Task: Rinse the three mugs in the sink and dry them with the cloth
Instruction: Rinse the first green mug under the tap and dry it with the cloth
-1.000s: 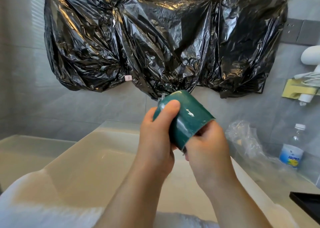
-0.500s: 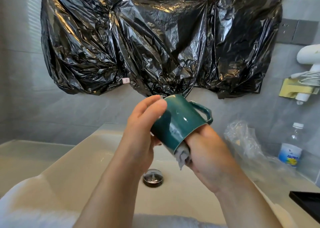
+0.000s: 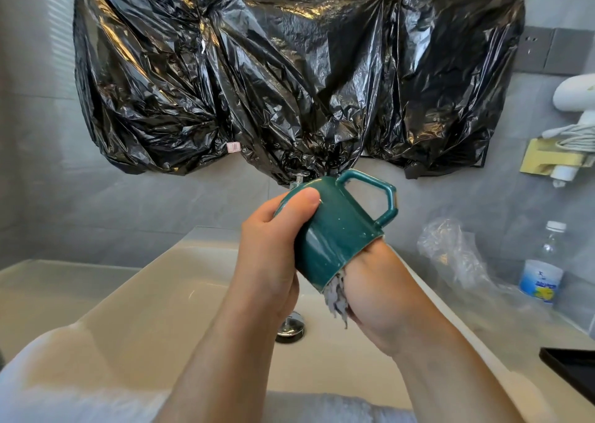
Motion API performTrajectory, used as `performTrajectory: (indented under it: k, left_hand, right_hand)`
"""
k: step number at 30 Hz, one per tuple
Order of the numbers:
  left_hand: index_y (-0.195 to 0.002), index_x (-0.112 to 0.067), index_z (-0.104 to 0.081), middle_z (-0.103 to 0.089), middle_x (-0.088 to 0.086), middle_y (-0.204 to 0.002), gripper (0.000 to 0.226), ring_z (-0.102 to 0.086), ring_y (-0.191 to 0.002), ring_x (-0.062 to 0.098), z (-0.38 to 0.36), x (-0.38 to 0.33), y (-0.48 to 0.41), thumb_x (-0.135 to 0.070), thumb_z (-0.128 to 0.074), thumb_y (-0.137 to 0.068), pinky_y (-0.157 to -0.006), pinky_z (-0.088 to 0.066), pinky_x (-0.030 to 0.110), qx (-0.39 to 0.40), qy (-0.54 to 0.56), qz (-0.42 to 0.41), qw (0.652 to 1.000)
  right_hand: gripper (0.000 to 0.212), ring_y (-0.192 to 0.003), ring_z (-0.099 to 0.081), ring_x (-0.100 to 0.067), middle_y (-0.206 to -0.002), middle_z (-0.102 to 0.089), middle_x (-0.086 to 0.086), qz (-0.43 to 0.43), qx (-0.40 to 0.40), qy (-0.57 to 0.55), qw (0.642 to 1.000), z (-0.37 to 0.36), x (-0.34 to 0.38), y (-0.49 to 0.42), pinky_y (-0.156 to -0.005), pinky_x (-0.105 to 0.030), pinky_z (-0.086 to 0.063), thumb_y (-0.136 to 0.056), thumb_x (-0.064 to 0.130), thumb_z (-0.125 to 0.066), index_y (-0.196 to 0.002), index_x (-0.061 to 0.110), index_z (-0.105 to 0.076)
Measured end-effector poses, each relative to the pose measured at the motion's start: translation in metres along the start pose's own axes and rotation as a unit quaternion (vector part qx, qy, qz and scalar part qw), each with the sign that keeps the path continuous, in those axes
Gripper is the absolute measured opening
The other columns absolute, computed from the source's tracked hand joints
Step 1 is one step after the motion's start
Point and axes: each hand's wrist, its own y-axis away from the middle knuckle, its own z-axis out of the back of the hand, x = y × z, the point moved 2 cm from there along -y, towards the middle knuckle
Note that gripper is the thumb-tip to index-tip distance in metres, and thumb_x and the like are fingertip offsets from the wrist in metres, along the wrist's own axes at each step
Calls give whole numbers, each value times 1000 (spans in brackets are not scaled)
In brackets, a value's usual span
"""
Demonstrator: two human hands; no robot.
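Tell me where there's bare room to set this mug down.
Freest: the counter left of the sink, bare up to the wall. Right of the sink, only a strip between bag, bottle and tray; that side is crowded.

Bathroom: washbasin (image 3: 154, 294), grey wall tiles (image 3: 48, 197), wall-mounted hairdryer (image 3: 576, 97).

Black plastic sheeting (image 3: 289, 68) covers the grey wall; at right, a water bottle (image 3: 542, 271) stands beside a crumpled clear bag (image 3: 450, 248).
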Motion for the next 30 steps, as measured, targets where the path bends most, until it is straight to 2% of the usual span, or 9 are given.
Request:
performTrajectory:
  k: [7, 9, 14, 17, 20, 23, 25, 28, 30]
  left_hand:
    - [-96, -9, -74, -64, 23, -99, 49, -61, -94, 34, 4, 1, -2, -44, -73, -63, -91, -48, 50, -18, 55, -8, 998]
    - [-95, -12, -74, -64, 19, -98, 44, -61, -94, 31, 4, 0, -3, -44, -71, -66, -90, -49, 46, -10, 78, -5, 997]
    - [-104, -2, -68, -61, 22, -98, 56, -59, -93, 34, 6, -1, -2, -42, -72, -64, -88, -47, 49, -21, 63, -34, 997]
    - [-100, -8, -75, -71, 14, -89, 49, -65, -83, 28, -1, 1, 3, -39, -75, -62, -73, -55, 39, -26, 14, -88, 996]
    - [-92, -22, -80, -75, 4, -86, 34, -68, -80, 22, -2, 2, 7, -38, -74, -63, -70, -56, 34, -20, -32, -140, 989]
    - [-99, -20, -77, -74, 1, -87, 38, -66, -82, 20, -1, -4, 10, -39, -73, -66, -73, -55, 34, 16, -90, -189, 978]
    - [-108, -21, -75, -75, -1, -93, 46, -68, -86, 16, 1, -13, 9, -40, -72, -67, -75, -57, 29, 70, -156, -182, 968]
    - [-119, -25, -70, -77, -3, -103, 61, -71, -92, 14, 10, -26, 4, -44, -73, -61, -76, -58, 29, 113, -216, -97, 965]
    - [-108, -25, -74, -77, 2, -100, 50, -71, -90, 20, 13, -32, 3, -48, -74, -64, -77, -58, 35, 149, -191, -50, 969]
  right_hand:
    - [37, -113, -68, -21, -125, -70, -12, -32, 16, -107, 994, 1, 1, 1, -91, -31, -56, -97, 19, -52, -132, 8, -61]
    - [34, -90, -74, -12, -101, -77, 0, -19, -9, 55, 998, 9, 3, 4, -75, -26, -58, -88, 21, -59, -121, 21, -66]
    - [34, -96, -67, 2, -100, -72, 25, 62, -26, 376, 924, 18, 10, 6, -77, -12, -52, -89, 25, -55, -108, 51, -63]
    - [30, -97, -68, 0, -102, -74, 17, 70, 0, 329, 942, 18, 8, 4, -79, -15, -54, -98, 15, -56, -113, 38, -68]
    - [23, -78, -72, 1, -79, -77, 4, -8, 8, 169, 986, 23, 7, 2, -69, -11, -54, -79, 34, -63, -95, 21, -75]
    - [37, -128, -58, -19, -120, -72, -12, -127, 39, -104, 986, 19, 8, 5, -110, -28, -43, -90, 29, -62, -115, 4, -72]
    - [35, -123, -60, -27, -128, -67, -16, -112, 33, -168, 979, 21, 11, 4, -104, -35, -49, -100, 21, -53, -128, 3, -64]
    - [31, -125, -57, -23, -127, -69, -10, -82, 6, -88, 993, 26, 8, 1, -114, -32, -40, -95, 25, -56, -119, 13, -73]
    - [25, -111, -66, -19, -107, -77, 6, 10, -17, 96, 995, 18, 12, 0, -96, -24, -53, -93, 21, -57, -104, 27, -79]
